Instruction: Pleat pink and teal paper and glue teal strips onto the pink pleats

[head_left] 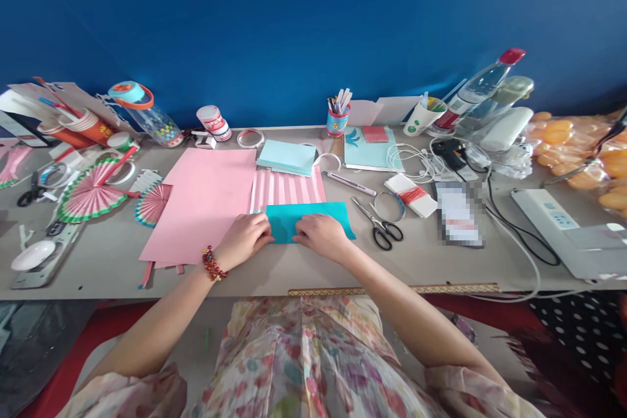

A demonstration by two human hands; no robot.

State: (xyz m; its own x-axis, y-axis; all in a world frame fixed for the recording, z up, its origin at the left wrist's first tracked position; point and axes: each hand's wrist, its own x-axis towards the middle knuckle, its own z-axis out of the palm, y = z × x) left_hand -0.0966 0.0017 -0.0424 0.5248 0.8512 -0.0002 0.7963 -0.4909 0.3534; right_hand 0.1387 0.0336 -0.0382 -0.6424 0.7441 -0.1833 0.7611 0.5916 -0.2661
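A teal sheet of paper [283, 217] lies on the desk in front of me. My left hand [245, 240] has its fingers curled together at the sheet's left near corner. My right hand [321, 235] is closed over the near edge, right of the middle, with fingertips pressed on the paper. Both thumbs are mostly hidden. Just beyond the teal sheet lies a pleated pink-striped paper [289, 188], partly covered by a stack of light blue paper [287, 155]. Large pink sheets [206, 189] lie under and beside my left hand. Black-handled scissors [385, 232] rest right of the teal sheet.
Round pleated fans [93, 191] lie at the left. A utility knife [350, 183], red thread on a white card [411, 194] and a phone [458, 214] are to the right. A pen cup [338, 120] and bottle [470, 91] stand behind. A ruler [392, 290] lies along the front edge.
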